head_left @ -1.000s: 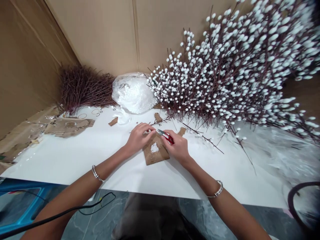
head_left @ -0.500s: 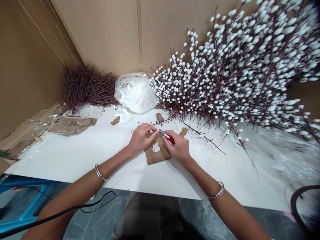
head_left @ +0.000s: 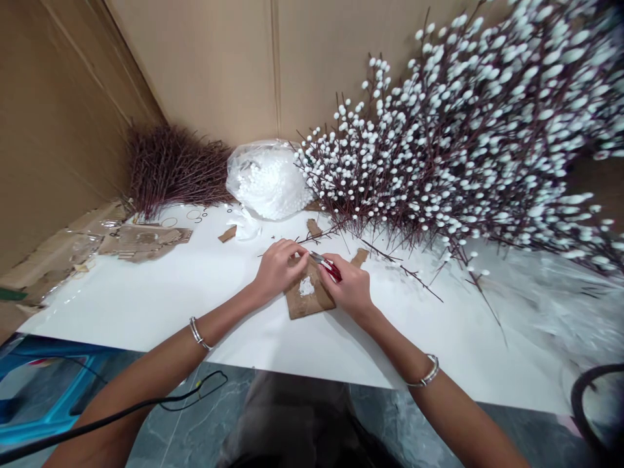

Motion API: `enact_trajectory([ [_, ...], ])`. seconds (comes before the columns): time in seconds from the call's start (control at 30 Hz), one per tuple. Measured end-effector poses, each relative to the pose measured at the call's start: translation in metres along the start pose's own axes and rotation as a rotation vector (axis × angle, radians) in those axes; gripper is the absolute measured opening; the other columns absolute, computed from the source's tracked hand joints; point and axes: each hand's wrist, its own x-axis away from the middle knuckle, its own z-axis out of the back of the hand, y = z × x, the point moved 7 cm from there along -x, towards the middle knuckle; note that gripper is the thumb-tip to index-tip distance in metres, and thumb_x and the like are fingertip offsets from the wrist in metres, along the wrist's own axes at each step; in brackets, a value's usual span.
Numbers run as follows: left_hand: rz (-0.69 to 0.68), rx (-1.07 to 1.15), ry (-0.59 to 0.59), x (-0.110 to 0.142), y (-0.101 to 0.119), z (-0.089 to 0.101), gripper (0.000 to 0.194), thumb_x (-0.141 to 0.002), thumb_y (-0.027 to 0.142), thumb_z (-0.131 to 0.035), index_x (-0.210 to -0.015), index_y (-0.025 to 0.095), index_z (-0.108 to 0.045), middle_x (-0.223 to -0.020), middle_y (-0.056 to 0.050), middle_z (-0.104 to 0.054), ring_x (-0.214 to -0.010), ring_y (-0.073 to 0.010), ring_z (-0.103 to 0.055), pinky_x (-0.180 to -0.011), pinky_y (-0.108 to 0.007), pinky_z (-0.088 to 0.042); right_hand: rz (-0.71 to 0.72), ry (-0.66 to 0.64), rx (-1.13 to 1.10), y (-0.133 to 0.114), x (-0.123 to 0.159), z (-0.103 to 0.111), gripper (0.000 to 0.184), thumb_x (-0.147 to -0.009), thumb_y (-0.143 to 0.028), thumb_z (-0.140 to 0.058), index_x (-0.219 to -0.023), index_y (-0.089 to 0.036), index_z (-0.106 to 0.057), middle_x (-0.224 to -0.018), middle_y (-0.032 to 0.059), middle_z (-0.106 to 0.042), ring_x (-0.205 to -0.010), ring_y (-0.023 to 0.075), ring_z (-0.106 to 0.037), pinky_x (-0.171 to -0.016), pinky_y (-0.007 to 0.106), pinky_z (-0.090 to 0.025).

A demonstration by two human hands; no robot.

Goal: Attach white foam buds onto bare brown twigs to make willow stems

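The right hand (head_left: 355,287) grasped red snips (head_left: 334,269) over brown cardboard (head_left: 312,307); just left, the left hand (head_left: 277,269) pinched its fingers together, anything between indistinct.

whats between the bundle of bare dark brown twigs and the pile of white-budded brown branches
A clear plastic bag full of small white pieces sits between the bare dark brown twigs and the white-budded brown branches in the head view.
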Motion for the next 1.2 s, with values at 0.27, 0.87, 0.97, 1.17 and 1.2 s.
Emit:
enact_trajectory([
  [0.27, 0.094, 0.063, 0.030, -0.003, -0.007, 0.005, 0.013, -0.088, 0.024, -0.057, -0.077, 0.020, -0.063, -0.076, -0.002, -0.065, -0.074, -0.0174, -0.057, -0.075, -0.032, -0.045, -0.046, -0.033, -0.018, 0.004, 0.001, -0.003, 0.022, -0.095, -0.033, -0.055, -0.107, -0.021, -0.067, -0.092, 0.0013, -0.077, -0.073, 0.0153, -0.071, -0.062, 0.025, -0.046],
  [0.87, 0.384, 0.655, -0.117, -0.006, -0.041, -0.009, 0.026, -0.091, 0.041, -0.056, -0.081, 0.018, -0.063, -0.079, -0.003, -0.063, -0.068, -0.0139, -0.052, -0.066, -0.027, -0.043, -0.171, -0.073, -0.239, 0.008, -0.001, 0.001, 0.021, -0.093, -0.035, -0.054, -0.104, -0.021, -0.066, -0.090, 0.0028, -0.075, -0.071, 0.0152, -0.066, -0.068, 0.026, -0.049],
  [0.97, 0.383, 0.695, -0.125, -0.006, -0.040, -0.010, 0.032, -0.089, 0.049, -0.060, -0.085, 0.018, -0.066, -0.082, -0.004, -0.065, -0.070, -0.0137, -0.054, -0.067, -0.027, -0.044, -0.169, -0.060, -0.256, 0.008, -0.001, 0.002, 0.021, -0.093, -0.034, -0.054, -0.104, -0.021, -0.066, -0.091, 0.0028, -0.075, -0.073, 0.0150, -0.066, -0.069, 0.026, -0.049],
  [1.17, 0.386, 0.747, -0.109, -0.006, -0.039, -0.010, 0.035, -0.087, 0.052, -0.063, -0.091, 0.017, -0.069, -0.083, -0.004, -0.067, -0.074, -0.0144, -0.056, -0.068, -0.027, -0.044, -0.206, -0.045, -0.277, 0.012, -0.001, 0.003, 0.022, -0.092, -0.035, -0.056, -0.103, -0.020, -0.067, -0.086, 0.0016, -0.074, -0.069, 0.0143, -0.065, -0.066, 0.025, -0.048],
  [1.2, 0.385, 0.757, -0.107, -0.006, -0.039, -0.010, 0.035, -0.087, 0.051, -0.063, -0.092, 0.017, -0.069, -0.083, -0.004, -0.067, -0.074, -0.0144, -0.056, -0.068, -0.027, -0.044, -0.215, -0.049, -0.277, 0.013, -0.001, 0.002, 0.022, -0.091, -0.035, -0.056, -0.103, -0.021, -0.067, -0.085, 0.0013, -0.073, -0.068, 0.0143, -0.064, -0.065, 0.025, -0.047],
])
